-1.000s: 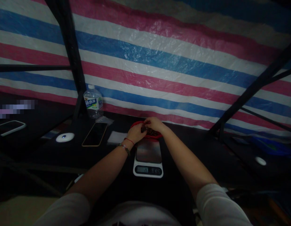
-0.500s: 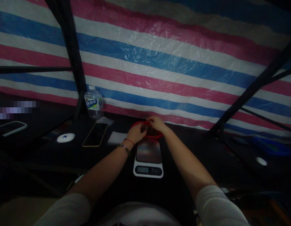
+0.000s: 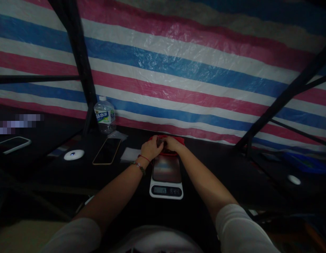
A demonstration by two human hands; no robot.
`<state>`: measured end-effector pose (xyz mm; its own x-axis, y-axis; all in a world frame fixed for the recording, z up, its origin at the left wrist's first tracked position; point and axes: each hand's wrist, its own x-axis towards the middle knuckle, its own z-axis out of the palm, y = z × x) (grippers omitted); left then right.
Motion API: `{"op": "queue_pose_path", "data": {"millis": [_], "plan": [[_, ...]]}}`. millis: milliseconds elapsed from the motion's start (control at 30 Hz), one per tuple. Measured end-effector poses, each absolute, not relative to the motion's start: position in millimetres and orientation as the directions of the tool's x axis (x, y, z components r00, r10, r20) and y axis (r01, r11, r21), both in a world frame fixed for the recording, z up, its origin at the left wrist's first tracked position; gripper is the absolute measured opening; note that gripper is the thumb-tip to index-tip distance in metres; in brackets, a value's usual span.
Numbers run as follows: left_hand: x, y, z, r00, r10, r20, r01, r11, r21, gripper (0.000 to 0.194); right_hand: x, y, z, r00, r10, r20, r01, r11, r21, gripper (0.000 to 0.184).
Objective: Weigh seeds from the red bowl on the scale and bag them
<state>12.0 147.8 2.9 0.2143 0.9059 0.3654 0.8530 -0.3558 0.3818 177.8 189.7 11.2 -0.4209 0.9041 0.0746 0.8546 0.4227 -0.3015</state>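
Both of my hands meet over a red tray (image 3: 181, 140) behind the scale. My left hand (image 3: 151, 148), with a red cord and beaded bracelet at the wrist, has its fingers curled around a small dark, slightly shiny thing (image 3: 160, 142) whose kind I cannot make out. Fingers bent together, my right hand (image 3: 171, 144) touches or nearly touches that thing from the right; what it pinches is hidden. The tray's contents are mostly covered by the hands. Just in front is a white digital kitchen scale (image 3: 166, 191) with a dark bare plate and a lit display.
Left of the scale lie a white sheet or packet (image 3: 130, 154), a phone (image 3: 106, 151), a white oval device (image 3: 73, 155) and a clear plastic piece (image 3: 118, 135). A plastic bottle (image 3: 105, 116) stands behind them. Black frame posts (image 3: 82, 63) and a striped tarp (image 3: 178, 80) bound the table.
My right hand has moved left and down from the tray's far side, closing in on my left hand. My left hand has shifted only slightly.
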Motion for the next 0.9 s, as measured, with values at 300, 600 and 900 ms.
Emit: {"op": "queue_pose_path", "data": {"millis": [300, 600, 900], "plan": [[10.4, 149.3, 0.5, 0.269, 0.902, 0.337, 0.841, -0.391, 0.373, 0.043, 193.3, 192.8, 15.7, -0.337, 0.935, 0.106, 0.89, 0.354, -0.287, 0.024], [14.3, 148.8, -0.6, 0.264, 0.912, 0.315, 0.813, -0.386, 0.436, 0.05, 200.9, 196.2, 37.4, -0.272, 0.952, 0.141, 0.655, 0.291, -0.698, 0.021], [14.6, 153.4, -7.9, 0.318, 0.886, 0.337, 0.823, -0.435, 0.367, 0.039, 186.8, 190.4, 43.8, -0.368, 0.917, 0.152, 0.734, 0.387, -0.558, 0.03]]}}
